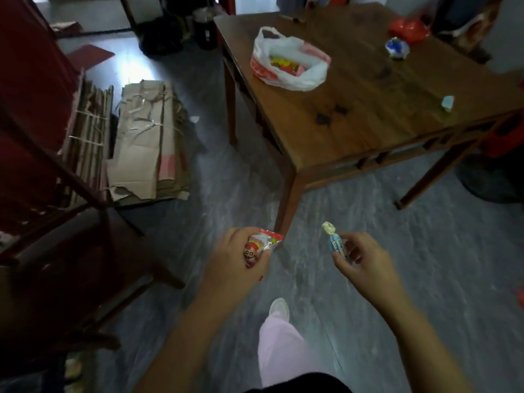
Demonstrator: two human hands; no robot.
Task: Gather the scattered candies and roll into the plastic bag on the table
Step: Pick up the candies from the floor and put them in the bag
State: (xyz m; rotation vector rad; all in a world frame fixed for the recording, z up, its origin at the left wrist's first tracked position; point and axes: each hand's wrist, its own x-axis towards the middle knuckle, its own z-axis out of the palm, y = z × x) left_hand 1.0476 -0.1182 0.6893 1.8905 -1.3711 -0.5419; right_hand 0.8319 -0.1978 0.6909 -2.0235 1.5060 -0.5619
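As I see it, flattened cardboard (147,143) tied in bundles on grey floor (368,251), dark wooden chair (85,251) nearer me than the cardboard, black bag (161,35) beyond it, red panel (31,80) to its left.

No legible text — none anywhere

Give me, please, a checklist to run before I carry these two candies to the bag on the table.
1. Left hand grips the red packet: ok.
2. Right hand fingers pinch the blue candy: ok.
3. Bag mouth open and facing up: ok.
4. Floor free up to the table: ok.
5. Table cleared of candies: not ok; a pale piece and a blue-white piece lie there.
6. Nothing left under the table: cannot tell.
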